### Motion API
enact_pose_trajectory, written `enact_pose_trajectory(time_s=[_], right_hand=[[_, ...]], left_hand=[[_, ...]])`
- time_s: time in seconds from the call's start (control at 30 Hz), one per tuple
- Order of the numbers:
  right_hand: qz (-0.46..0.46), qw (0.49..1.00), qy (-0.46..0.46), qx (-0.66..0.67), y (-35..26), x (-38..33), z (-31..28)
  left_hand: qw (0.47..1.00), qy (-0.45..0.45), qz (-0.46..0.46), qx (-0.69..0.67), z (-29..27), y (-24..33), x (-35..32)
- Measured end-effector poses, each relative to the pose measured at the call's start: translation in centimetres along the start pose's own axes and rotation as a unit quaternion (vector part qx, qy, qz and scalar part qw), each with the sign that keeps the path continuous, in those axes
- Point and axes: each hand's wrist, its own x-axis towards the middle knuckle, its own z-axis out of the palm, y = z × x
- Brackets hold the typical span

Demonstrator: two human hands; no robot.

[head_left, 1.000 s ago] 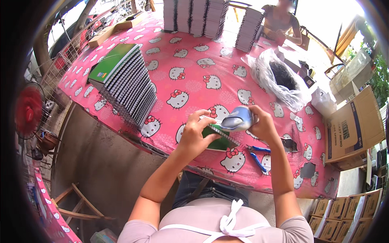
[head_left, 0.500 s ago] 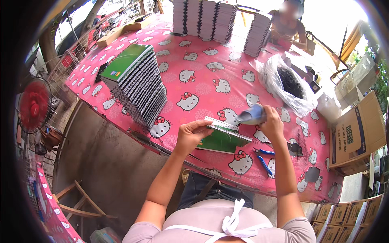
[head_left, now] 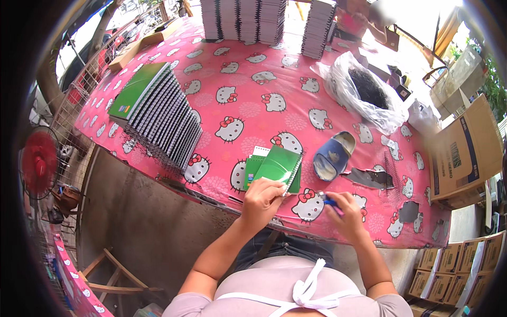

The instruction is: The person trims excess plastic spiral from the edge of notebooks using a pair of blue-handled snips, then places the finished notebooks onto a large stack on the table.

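Note:
My left hand (head_left: pixel 261 203) is closed on the near end of a green spiral notebook (head_left: pixel 277 165), pinching it by the wire spine, which runs along its right side. Beneath it lie another green cover and white punched sheets (head_left: pixel 260 151). To the right, my right hand (head_left: pixel 346 215) grips small blue-handled cutters (head_left: pixel 328 201), their metal jaws pointing toward the notebook's near corner, a little apart from it. Beyond that hand a blue slide slipper (head_left: pixel 334 157) rests on the pink table cover.
A tall stack of green spiral notebooks (head_left: pixel 166 113) stands at the left. White notebook stacks (head_left: pixel 243 21) line the far edge, near a person (head_left: pixel 359 21). At right are a plastic bag of black coils (head_left: pixel 369 95), a torn patch (head_left: pixel 372 178) in the cover and a carton (head_left: pixel 465 153).
My right hand has set the slipper down on the table and picked up the blue-handled cutters. The notebook has turned, its spine now pointing toward me at the right.

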Motion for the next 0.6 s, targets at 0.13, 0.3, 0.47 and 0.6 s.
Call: enact_pose_trajectory(time_s=[0.13,0.3,0.47,0.6], right_hand=[[-0.114,0.991,0.058,0.024,-5.4,1.9,0.6],[-0.009,0.981,-0.052,0.188,-5.9,2.8,0.7],[0.217,0.799,-0.215,0.519,-2.4,3.2,1.1],[0.049,0.992,-0.08,0.08,-1.3,0.8,0.6]], left_hand=[[0.998,0.032,-0.041,-0.041,0.4,1.7,1.0],[0.996,0.05,-0.045,-0.056,0.2,1.9,0.9],[0.995,0.068,0.006,-0.074,0.3,1.1,1.2],[0.986,0.103,-0.032,-0.128,-0.4,0.4,1.7]])
